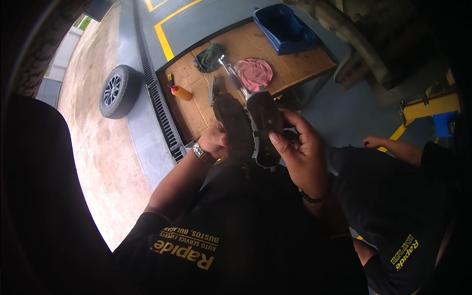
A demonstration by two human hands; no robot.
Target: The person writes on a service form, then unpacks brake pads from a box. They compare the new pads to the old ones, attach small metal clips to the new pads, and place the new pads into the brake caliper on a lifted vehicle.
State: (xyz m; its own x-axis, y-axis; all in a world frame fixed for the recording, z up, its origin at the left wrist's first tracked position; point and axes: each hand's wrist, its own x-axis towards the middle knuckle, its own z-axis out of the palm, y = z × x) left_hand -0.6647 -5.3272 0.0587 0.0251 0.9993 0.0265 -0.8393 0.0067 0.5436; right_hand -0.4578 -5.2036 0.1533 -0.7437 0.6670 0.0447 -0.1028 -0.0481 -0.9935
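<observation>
Dark brake pads (263, 110), pink cloth (254, 73)

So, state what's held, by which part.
The left hand holds one brake pad by its left edge; the right hand, another brake pad by its right edge.

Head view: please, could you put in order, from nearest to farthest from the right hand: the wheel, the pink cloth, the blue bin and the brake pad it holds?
1. Brake pad: held in the right hand.
2. Pink cloth: ahead, on the table.
3. Blue bin: toward the table's far right.
4. Wheel: far left, beyond the table.
</observation>
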